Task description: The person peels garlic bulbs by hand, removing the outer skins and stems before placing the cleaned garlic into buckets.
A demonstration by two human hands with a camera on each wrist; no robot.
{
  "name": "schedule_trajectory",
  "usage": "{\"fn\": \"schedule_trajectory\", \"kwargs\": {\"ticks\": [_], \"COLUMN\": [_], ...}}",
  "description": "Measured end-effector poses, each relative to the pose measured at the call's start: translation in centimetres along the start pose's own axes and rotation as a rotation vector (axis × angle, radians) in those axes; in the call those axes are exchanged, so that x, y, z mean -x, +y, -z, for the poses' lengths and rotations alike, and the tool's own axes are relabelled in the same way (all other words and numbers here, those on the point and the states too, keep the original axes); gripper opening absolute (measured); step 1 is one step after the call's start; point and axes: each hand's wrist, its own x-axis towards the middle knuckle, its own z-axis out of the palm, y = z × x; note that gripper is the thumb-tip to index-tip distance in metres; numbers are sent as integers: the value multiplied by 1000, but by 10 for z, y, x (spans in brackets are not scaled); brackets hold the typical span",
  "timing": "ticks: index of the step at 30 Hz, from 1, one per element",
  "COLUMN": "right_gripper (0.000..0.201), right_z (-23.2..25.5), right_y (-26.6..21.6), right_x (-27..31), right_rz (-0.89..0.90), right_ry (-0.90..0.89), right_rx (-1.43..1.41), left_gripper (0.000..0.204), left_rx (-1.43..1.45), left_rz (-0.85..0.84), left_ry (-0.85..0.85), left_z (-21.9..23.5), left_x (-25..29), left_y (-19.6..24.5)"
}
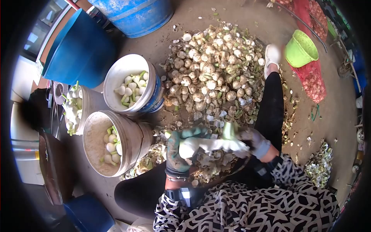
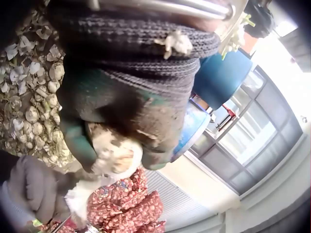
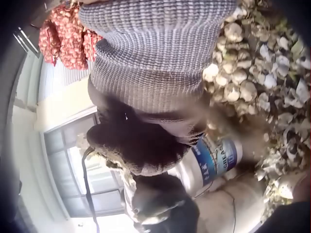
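Observation:
A white garlic bulb (image 1: 188, 149) (image 2: 116, 155) lies in the gloved left hand (image 1: 178, 152) (image 2: 131, 107), whose fingers curl round it. Pale skin and stalk (image 1: 232, 145) (image 2: 80, 196) stretch from the bulb side to the right hand (image 1: 255, 143) (image 2: 36, 189), also gloved and curled round their far end. A green stalk piece (image 1: 230, 130) stands up between the hands. Beside the right hand (image 3: 141, 141), a thin dark curved strip (image 3: 88, 189) hangs down; what it is, I cannot tell. The left hand (image 3: 165, 206) is close below it in the right wrist view.
A heap of unpeeled bulbs (image 1: 212, 65) lies ahead. Buckets (image 1: 96, 143) (image 1: 116, 73) with clean white bulbs stand at left, near large blue tubs (image 1: 83, 50) (image 1: 135, 17). A lime-green bucket (image 1: 299, 50) and red net sacks (image 1: 312, 79) are at right. Loose skins litter the floor.

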Motion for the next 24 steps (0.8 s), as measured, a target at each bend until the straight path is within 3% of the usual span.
{"fn": "schedule_trajectory", "kwargs": {"ticks": [1,2,3,4,5,6,7,9,11,12,13,14,15,16,17,18,19,20,24], "right_gripper": [49,49,47,44,49,56,52,52,23,35,30,33,35,34,47,40,47,54,58], "right_z": [18,-4,-17,-35,-44,-42,-37,-1,-26,-62,-63,-38,-6,11,50,65,80,94,135], "right_y": [8,15,13,19,31,36,34,20,9,4,7,13,5,-12,-24,-39,-53,-71,-123], "right_x": [25,36,53,66,78,75,69,82,61,25,-2,-9,-1,-6,-6,-22,-38,-56,-143], "right_rz": [65,116,78,74,-71,339,367,-220,-126,-572,-969,-1195,-888,-734,-483,-316,-162,-138,-575], "right_ry": [154,362,256,308,263,-45,-364,-622,-130,214,263,458,640,768,892,1050,1158,1189,1320], "right_rx": [229,290,418,400,-236,464,424,443,1199,1454,2161,2310,2281,2170,2194,2149,2236,2196,2241], "left_gripper": [50,46,44,46,45,45,46,47,53,58,64,71,78,82,87,86,78,73,62], "left_rx": [-8,109,225,234,306,317,327,318,317,207,101,359,618,566,504,401,254,172,-89], "left_rz": [-1,-23,-45,-73,-108,-150,-191,-200,-319,-420,-515,-526,-538,-495,-460,-640,-601,-504,-185], "left_ry": [5,71,135,162,251,305,358,365,198,103,5,-38,-73,-120,-165,127,257,282,397], "left_z": [-2,-6,-8,-6,-12,-11,-8,7,27,56,84,67,37,23,16,9,5,14,11], "left_x": [0,-1,-2,-4,-6,-9,-12,-16,-14,-3,10,22,33,36,35,27,18,10,-28], "left_y": [2,4,6,8,10,13,16,22,34,51,72,96,115,116,117,109,98,84,40]}}
